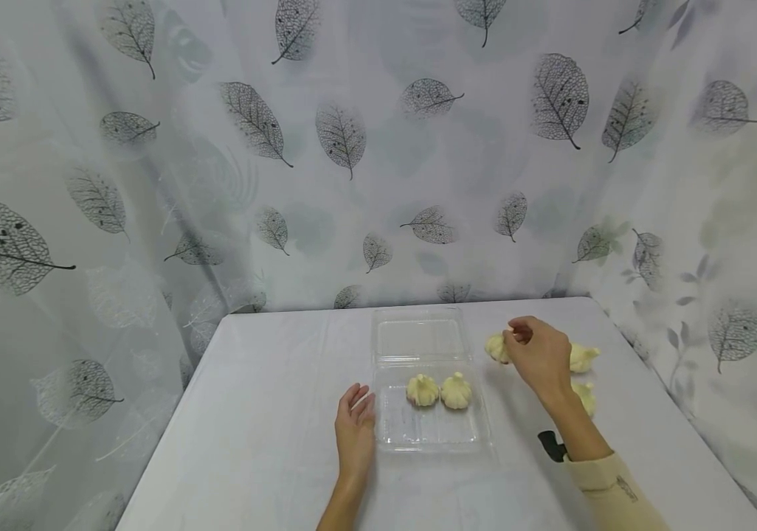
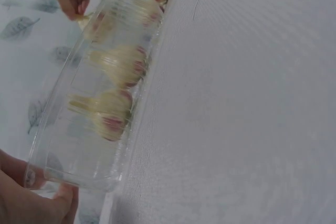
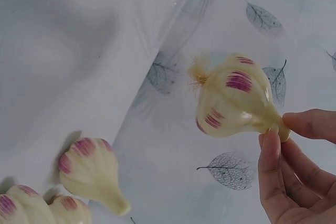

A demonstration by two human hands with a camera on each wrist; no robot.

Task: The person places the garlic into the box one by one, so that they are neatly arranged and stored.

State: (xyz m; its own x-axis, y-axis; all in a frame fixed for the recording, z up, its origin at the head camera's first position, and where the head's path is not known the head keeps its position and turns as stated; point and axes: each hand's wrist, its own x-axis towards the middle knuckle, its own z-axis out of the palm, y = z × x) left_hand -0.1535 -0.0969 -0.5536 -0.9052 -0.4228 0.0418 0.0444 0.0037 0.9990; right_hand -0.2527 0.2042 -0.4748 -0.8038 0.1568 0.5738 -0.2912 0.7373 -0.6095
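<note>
Between thumb and fingers, my right hand [image 1: 541,358] pinches a garlic bulb [image 3: 233,98] by its stem, held up to the right of a clear plastic container [image 1: 395,426]. The bulb is cream with purple streaks and has a tuft of roots. Two more garlic bulbs, one on the left [image 1: 422,391] and one on the right [image 1: 456,391], sit side by side in the container's base. Its hinged lid [image 1: 418,338] lies open at the back. My left hand [image 1: 355,435] rests against the container's left side, fingers loosely bent.
More garlic bulbs [image 1: 583,398] stand on the white table [image 1: 272,413] at the right, partly hidden by my right arm. A black strap piece [image 1: 552,446] shows by the right wrist. Leaf-patterned curtains [image 1: 365,192] surround the table.
</note>
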